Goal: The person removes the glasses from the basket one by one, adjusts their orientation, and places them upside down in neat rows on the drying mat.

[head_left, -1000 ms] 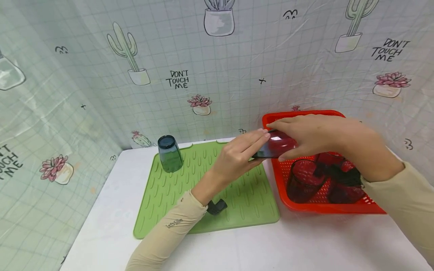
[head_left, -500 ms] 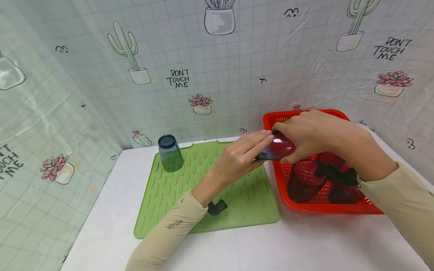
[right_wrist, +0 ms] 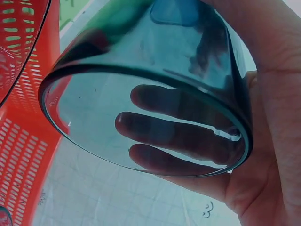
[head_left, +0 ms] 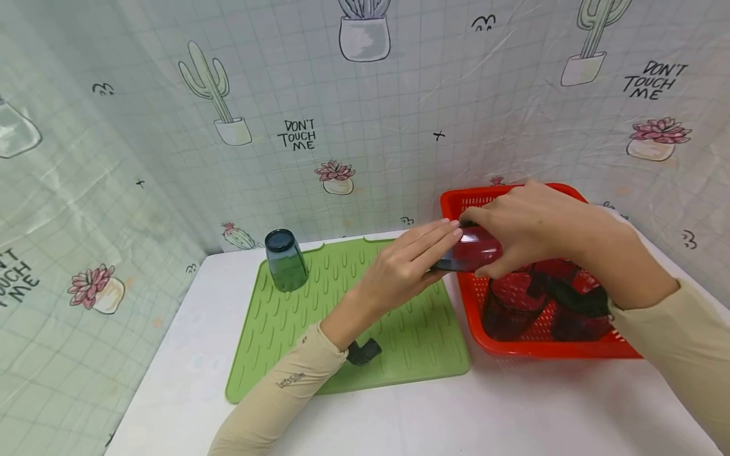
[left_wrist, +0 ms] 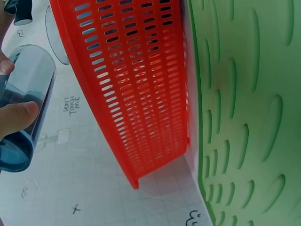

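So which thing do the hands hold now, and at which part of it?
A tinted glass, held on its side above the basket edge. Right hand wraps its wall; left hand fingers touch its base end.

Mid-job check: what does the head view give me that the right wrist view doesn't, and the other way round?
Only the head view shows the left hand touching the held glass, the upside-down glass at the far left of the green drying mat, and the dark glasses lying in the basket.

Only the right wrist view shows fingers through the tumbler's transparent wall, and its open rim.

Both show the right hand gripping the tinted glass tumbler beside the red basket.
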`<state>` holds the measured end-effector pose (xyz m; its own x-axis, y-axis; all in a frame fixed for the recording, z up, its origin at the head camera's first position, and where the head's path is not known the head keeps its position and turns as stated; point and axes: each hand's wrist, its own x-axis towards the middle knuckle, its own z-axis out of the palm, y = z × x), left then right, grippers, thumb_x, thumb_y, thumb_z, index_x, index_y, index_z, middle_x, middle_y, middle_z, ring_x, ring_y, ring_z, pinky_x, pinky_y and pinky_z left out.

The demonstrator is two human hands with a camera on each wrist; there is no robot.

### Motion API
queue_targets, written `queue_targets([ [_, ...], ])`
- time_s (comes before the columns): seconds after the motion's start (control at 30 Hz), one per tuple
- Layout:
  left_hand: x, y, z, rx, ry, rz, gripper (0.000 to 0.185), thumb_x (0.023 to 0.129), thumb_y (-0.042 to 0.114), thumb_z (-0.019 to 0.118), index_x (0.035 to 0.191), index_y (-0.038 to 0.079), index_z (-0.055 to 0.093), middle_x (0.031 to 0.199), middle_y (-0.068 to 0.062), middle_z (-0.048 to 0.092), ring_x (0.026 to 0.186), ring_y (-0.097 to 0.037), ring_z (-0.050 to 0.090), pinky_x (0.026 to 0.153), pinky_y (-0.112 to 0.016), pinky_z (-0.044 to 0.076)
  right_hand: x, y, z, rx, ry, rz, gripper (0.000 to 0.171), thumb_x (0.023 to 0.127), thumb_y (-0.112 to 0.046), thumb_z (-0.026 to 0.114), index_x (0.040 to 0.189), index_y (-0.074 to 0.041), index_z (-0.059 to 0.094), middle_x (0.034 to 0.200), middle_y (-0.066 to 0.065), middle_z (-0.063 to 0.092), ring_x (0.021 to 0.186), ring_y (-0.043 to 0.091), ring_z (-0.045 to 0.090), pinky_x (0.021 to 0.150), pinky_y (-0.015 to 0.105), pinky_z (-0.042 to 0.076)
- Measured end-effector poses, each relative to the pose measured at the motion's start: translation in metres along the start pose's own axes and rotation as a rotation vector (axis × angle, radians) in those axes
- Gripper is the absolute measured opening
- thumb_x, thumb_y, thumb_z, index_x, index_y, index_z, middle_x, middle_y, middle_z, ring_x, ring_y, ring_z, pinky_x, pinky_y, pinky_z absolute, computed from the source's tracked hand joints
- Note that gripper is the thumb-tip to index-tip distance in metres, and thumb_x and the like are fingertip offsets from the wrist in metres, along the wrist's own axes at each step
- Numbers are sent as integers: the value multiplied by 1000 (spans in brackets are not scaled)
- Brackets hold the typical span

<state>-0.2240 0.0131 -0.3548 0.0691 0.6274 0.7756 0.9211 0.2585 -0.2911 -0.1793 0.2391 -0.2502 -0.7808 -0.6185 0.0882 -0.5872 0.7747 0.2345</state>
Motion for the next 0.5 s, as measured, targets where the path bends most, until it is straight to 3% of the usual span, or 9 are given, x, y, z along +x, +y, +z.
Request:
queue_targets([
  [0.17,1,0,-1,-31,-15,-24,52,91,18,80,137,0,62,141,-14,61,136,-25,54,119,-33,35,-3,2,2,7,41,-4,63,68,-58,83,116,-19,69,79,-12,67,62,7,58,54,40,52],
  [0.27,2,0,-1,-129,-29,-70,62,88,18,82,142,0,56,150,-17,52,145,-28,43,121,-37,32,-6,4,2,15,67,2,69,67,-60,84,119,-17,69,82,-10,68,63,8,59,54,40,54],
  [0.37,2,1,0,-326,-6,-175,81,83,16,87,148,-3,42,158,-20,38,151,-31,32,122,-40,30,-10,4,1,44,80,41,72,66,-60,85,122,-19,68,84,-10,69,64,8,59,55,39,53],
  [0.5,3,7,0,-681,92,-400,95,81,6,85,156,0,27,163,-16,30,151,-28,30,122,-43,32,-17,3,2,111,143,113,69,65,-55,87,122,-21,67,84,-8,69,66,9,58,56,38,51],
])
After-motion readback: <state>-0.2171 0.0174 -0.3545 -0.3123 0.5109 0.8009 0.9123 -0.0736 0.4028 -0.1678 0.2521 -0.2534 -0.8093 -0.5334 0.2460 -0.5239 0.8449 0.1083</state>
